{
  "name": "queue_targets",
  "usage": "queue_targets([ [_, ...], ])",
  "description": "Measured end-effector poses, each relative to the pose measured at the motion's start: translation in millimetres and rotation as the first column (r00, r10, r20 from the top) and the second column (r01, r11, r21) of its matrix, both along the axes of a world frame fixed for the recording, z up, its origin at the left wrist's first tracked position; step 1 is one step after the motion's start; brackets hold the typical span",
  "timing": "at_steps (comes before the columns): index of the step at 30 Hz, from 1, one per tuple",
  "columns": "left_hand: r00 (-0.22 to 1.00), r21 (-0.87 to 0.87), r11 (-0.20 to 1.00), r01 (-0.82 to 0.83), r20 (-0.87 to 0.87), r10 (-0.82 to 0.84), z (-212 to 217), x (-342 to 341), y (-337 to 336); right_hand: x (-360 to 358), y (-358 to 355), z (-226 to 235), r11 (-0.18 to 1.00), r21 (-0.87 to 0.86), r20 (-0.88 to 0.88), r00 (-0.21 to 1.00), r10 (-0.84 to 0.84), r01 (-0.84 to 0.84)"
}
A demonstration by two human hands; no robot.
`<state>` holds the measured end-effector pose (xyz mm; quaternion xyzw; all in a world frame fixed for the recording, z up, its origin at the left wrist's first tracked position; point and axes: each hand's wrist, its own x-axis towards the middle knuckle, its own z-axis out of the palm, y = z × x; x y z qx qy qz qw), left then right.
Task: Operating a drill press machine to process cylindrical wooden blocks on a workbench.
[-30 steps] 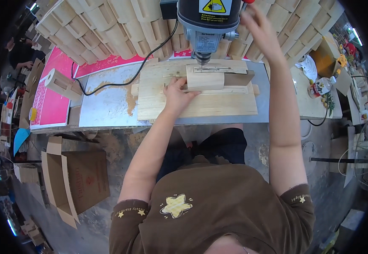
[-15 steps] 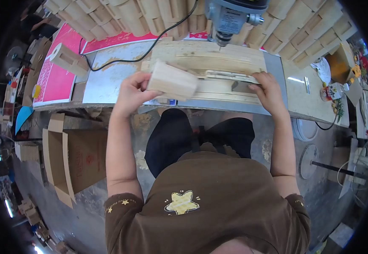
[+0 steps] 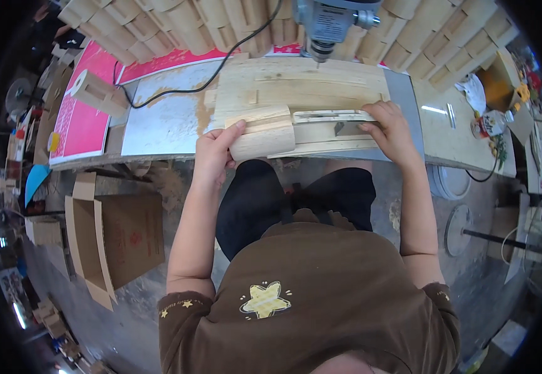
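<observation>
Left hand [image 3: 213, 156]: clenched around a rounded wood block [image 3: 261, 134], thumb on its top edge, fingers wrapped under the near side.
Right hand [image 3: 391, 128]: flat on the jig, fingers pressing down by a dark metal stop [image 3: 346, 128]; grasps nothing that I can see.
Block position: at the front edge of the wooden jig board [image 3: 302, 93], touching the pale guide strip [image 3: 330, 115] that runs right toward the stop. Part of it overhangs the bench edge.
Drill press head [image 3: 330, 22]: above the far side of the board, bit well apart from the block.
Bench [image 3: 159, 124]: metal sheet with sawdust, black cable [image 3: 183, 89] across it, pink mat [image 3: 84, 118] to the left.
Other stock: rows of similar blocks [image 3: 159, 25] stacked behind; one loose wooden piece [image 3: 96, 93] on the mat.
Floor: open cardboard box [image 3: 118, 240] at the person's left.
Doing it well: seat the block flush on the strip and push it hard against the stop before letting go of alignment; keep the right hand clear of the bit line; no sawdust trapped under the block, or it rocks.
</observation>
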<state>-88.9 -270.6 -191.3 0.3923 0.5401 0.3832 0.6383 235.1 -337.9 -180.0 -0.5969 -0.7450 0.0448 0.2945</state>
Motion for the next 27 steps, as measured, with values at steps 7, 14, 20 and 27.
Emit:
queue_targets([
  [7,0.979,-0.019,0.983,0.185,0.091,-0.182,-12.9,46.3,5.0,-1.1,-0.6,-2.7,0.999,0.028,-0.027,0.999,0.043,-0.042],
  [14,0.989,0.431,0.899,0.074,0.087,-0.123,-40.3,61.0,-11.5,-7.0,0.2,-8.6,0.995,0.072,0.006,0.998,-0.064,0.063],
  [20,0.866,0.804,0.458,0.378,-0.483,0.133,-61.7,69.4,-4.5,2.4,20.5,-15.6,0.986,0.141,0.007,0.996,-0.089,0.088],
  [27,0.73,0.648,0.634,0.422,-0.657,0.187,-59.9,90.9,33.7,11.9,64.1,-23.6,0.976,0.171,0.007,0.99,-0.138,0.134],
])
